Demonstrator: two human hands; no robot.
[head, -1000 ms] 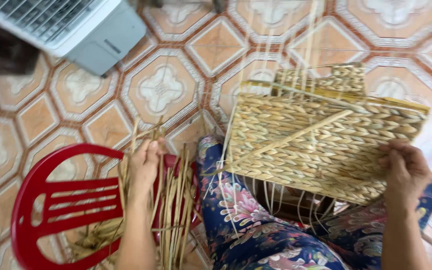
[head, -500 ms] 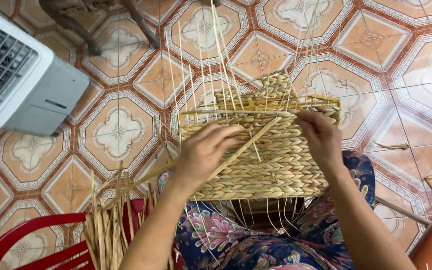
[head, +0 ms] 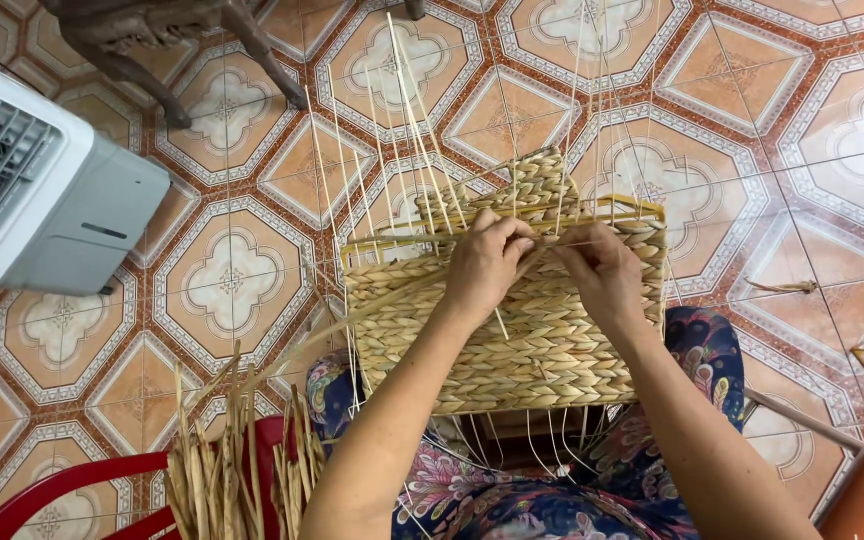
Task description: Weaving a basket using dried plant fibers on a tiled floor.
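one woven basket point(head: 512, 330), one fan point(head: 47, 190), two hands point(head: 487, 265)

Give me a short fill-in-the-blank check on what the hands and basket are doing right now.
1. Both hands, left hand and right hand, rest on the top edge of the woven ____.
2. The basket sits on the person's ____.
3. The bundle of straw lies on a ____ plastic chair.

Missing words: basket; lap; red

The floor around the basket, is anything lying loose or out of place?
Yes. A short fibre scrap lies loose on the tiled floor right of the woven basket. Both hands, left hand and right hand, work at the rim.
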